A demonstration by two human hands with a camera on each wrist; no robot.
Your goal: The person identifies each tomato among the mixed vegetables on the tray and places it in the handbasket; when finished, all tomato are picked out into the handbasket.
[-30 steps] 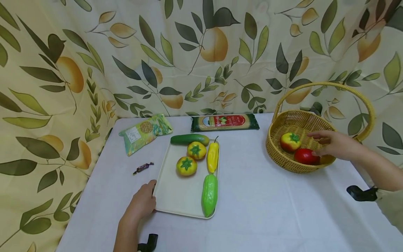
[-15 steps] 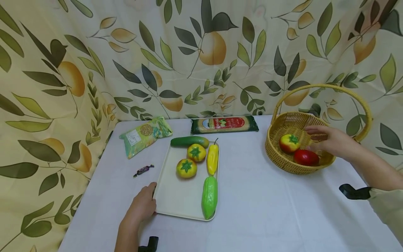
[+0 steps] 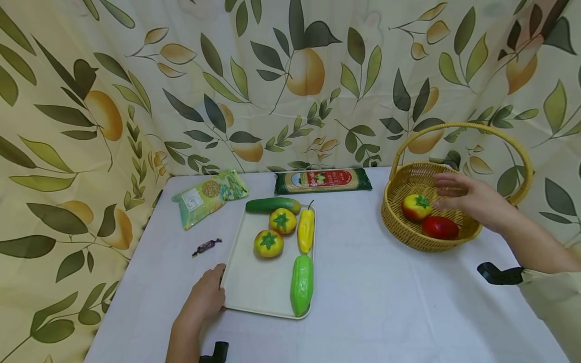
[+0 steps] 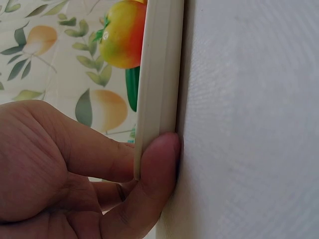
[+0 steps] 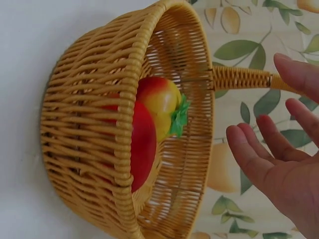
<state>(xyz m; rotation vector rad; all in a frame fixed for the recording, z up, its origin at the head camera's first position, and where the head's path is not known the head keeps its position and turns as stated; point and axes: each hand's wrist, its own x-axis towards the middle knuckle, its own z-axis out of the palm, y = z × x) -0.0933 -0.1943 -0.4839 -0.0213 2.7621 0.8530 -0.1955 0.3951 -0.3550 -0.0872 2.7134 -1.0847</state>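
Note:
My left hand (image 3: 206, 294) pinches the left edge of a cream tray (image 3: 254, 295); in the left wrist view, fingers and thumb grip its rim (image 4: 158, 89). On the tray lie two yellow-green tomatoes (image 3: 269, 244), a yellow pepper (image 3: 306, 231), a green bumpy vegetable (image 3: 301, 285) and a cucumber (image 3: 273, 204) across the far edge. My right hand (image 3: 476, 200) hovers over the wicker basket (image 3: 410, 240) with fingers spread, holding nothing. Inside the basket are a red-yellow tomato (image 3: 416, 207) and a red one (image 3: 440, 228); the right wrist view shows the hand (image 5: 284, 149) apart from both.
A green snack bag (image 3: 210, 197) lies at the back left, with a small wrapped candy (image 3: 206, 247) nearer. A long green-and-red packet (image 3: 323, 181) lies along the back edge. The basket's tall handle (image 3: 476, 127) arches above it. Patterned cloth hangs behind and at the left.
My right hand has lifted off the red item and moved slightly left and up, its fingers now spread. The left hand keeps its grip on the tray.

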